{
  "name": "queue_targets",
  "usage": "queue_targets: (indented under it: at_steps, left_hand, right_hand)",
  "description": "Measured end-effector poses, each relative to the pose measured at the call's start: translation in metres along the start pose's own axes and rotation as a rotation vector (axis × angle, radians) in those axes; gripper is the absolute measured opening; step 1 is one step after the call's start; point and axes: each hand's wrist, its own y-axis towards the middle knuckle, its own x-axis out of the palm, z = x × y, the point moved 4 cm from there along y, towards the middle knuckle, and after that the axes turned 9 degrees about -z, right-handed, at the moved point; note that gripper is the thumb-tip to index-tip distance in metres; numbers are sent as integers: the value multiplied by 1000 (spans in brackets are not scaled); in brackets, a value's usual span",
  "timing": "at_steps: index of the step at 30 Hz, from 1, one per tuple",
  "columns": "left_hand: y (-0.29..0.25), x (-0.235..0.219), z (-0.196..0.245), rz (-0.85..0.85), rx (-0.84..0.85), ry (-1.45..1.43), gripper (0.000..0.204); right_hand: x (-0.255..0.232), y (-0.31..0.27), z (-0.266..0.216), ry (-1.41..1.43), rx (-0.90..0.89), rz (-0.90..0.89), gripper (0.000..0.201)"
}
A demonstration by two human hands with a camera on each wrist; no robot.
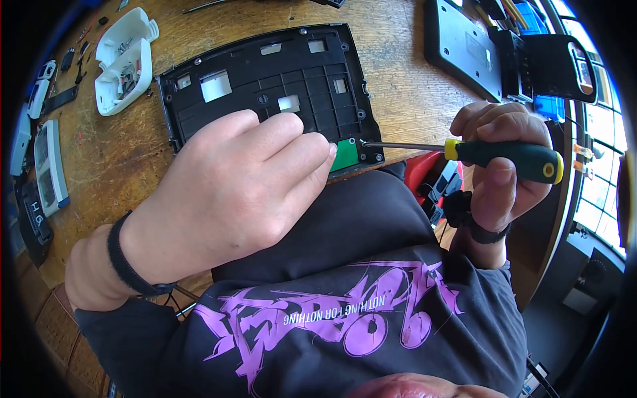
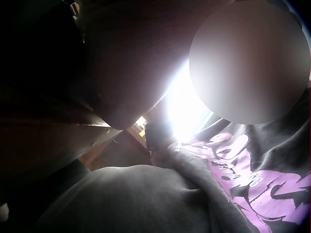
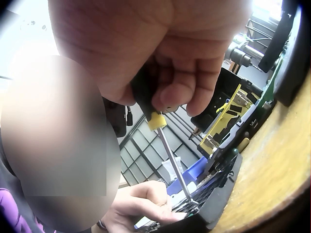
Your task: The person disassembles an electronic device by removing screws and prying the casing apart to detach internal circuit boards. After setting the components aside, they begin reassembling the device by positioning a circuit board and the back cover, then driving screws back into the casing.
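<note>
My right hand (image 1: 502, 182) grips a screwdriver (image 1: 474, 150) by its dark green and yellow handle. Its metal shaft points left, and the tip is at the edge of a small green circuit board (image 1: 345, 156). The board lies at the near right corner of a black plastic housing (image 1: 312, 99) with ribs and cut-outs. My left hand (image 1: 235, 172) lies over the near side of the housing, knuckles up, with a fingertip beside the board; its other fingertips are hidden. From the right wrist, the shaft (image 3: 171, 158) slants down to the housing, close to my left hand (image 3: 141, 201).
A white open case (image 1: 126, 66) with small parts inside stands at the back left of the wooden table (image 1: 391, 60). White and grey device parts (image 1: 50, 162) lie along the left edge. A dark flat device (image 1: 464, 50) sits at the back right. The left wrist view is mostly dark.
</note>
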Motion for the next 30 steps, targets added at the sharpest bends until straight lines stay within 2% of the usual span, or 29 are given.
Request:
queue_targets:
  at_steps: [10, 26, 30]
  left_hand:
    - [0, 0, 0, -2, -5, -2, 63]
    - [1, -2, 1, -10, -26, -13, 64]
    - [0, 0, 0, -14, -22, -5, 57]
  right_hand:
    - [3, 0, 6, 94, 187, 78, 36]
    - [3, -4, 13, 118, 223, 63, 34]
    - [4, -4, 13, 117, 220, 56, 34]
